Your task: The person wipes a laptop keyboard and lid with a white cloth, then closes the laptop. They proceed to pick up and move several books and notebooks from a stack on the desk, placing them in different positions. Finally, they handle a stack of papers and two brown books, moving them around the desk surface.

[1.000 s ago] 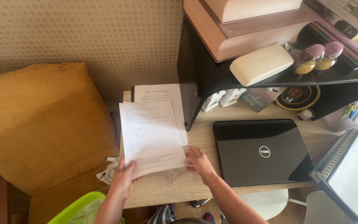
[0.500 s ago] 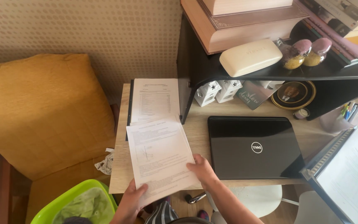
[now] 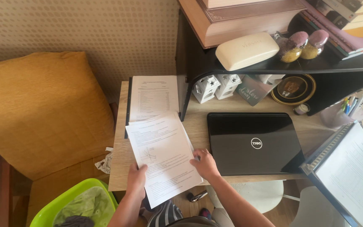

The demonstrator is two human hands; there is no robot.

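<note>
A loose stack of white printed sheets [image 3: 162, 155] lies tilted over the front left of the wooden desk [image 3: 198, 126], hanging past its front edge. My left hand [image 3: 136, 178] grips the stack's lower left edge. My right hand [image 3: 206, 163] rests on its right edge, fingers on the paper. Behind the stack lies a bound white document with a black spine [image 3: 153, 97].
A shut black laptop [image 3: 255, 143] sits to the right of the papers. An open binder [image 3: 349, 172] lies at far right. A black shelf [image 3: 282, 69] holds books, a cream glasses case [image 3: 247, 50] and small jars. A mustard cushion [image 3: 38, 113] and a green bin [image 3: 76, 208] are on the left.
The stack has slid toward me, uncovering the bound document behind it. Both hands came back with it, then shifted it slightly; the left hand now grips higher on the left edge.
</note>
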